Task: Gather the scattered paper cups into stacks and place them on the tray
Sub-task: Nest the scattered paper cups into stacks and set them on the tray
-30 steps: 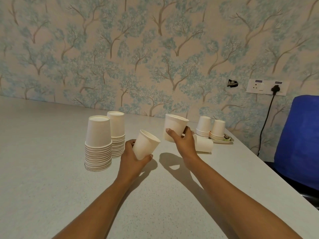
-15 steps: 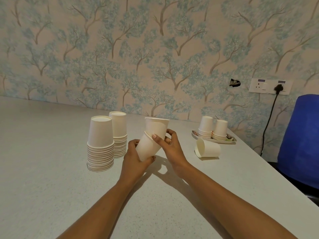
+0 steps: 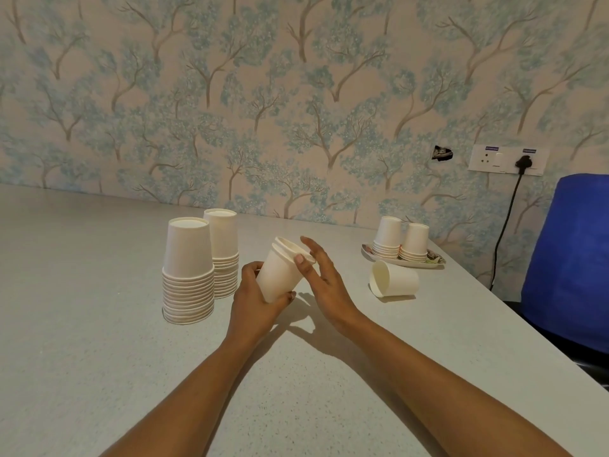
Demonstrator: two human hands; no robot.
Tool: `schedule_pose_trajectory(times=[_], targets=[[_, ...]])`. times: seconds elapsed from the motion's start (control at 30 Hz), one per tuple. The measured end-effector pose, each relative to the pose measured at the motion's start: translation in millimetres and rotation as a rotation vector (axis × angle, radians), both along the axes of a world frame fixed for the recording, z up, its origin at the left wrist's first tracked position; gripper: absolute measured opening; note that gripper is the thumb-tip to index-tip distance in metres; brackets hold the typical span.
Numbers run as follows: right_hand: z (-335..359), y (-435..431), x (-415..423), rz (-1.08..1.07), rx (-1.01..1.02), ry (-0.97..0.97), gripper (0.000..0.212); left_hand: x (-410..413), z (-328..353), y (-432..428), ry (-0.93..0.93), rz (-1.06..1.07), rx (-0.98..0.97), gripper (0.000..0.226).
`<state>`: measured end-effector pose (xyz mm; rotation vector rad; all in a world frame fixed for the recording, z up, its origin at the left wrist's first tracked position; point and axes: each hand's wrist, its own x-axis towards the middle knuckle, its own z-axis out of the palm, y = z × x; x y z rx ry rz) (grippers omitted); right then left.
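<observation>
Now grips a nested pair of cups [image 3: 280, 275] round the lower wall with the left hand [image 3: 253, 300], mouth tilted up and rightward for easy nesting. Holds the right hand [image 3: 324, 278] slack, fingers straight, thumb at the rim, probably seating the inner cup. Leaves a lone cup [image 3: 393, 282] lying sideways just before the tray [image 3: 367, 255] with its two short stacks [image 3: 389, 239]. Parks two tall stacks [image 3: 188, 258] upside down nearby, likely awaiting more cups.

two slim bare forearms [image 3: 184, 390]; bare left hand [image 3: 253, 301]; bare right hand [image 3: 326, 282]; short plain fingernails [image 3: 299, 258]
</observation>
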<state>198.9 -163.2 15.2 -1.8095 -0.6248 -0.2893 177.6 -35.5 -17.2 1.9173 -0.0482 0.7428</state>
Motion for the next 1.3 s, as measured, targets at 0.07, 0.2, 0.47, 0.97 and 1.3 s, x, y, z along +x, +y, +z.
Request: schedule_pose_trajectory(times=[0.07, 0.2, 0.47, 0.97, 1.3], targets=[[5.9, -9.9, 3.2, -0.075, 0.006, -0.066, 0.047, -0.5, 0.4, 0.9, -0.002, -0.013, -0.01, 0.072], [19.0, -55.4, 20.1, -0.389, 0.025, -0.2, 0.04, -1.1, 1.3, 1.1, 0.02, -0.023, -0.018, 0.073], [-14.0, -142.4, 52.6, -0.65, -0.678, -0.023, 0.09, -1.8, 1.7, -0.3, 0.031, -0.044, -0.018, 0.073], [-18.0, -128.4, 63.0, -0.761, -1.117, -0.272, 0.08, -0.4, 1.1, 0.1, 0.031, -0.052, -0.008, 0.073], [-10.5, -114.8, 55.6, -0.769, -0.784, -0.381, 0.031, 1.3, -0.9, 0.3, 0.032, -0.043, 0.012, 0.074]])
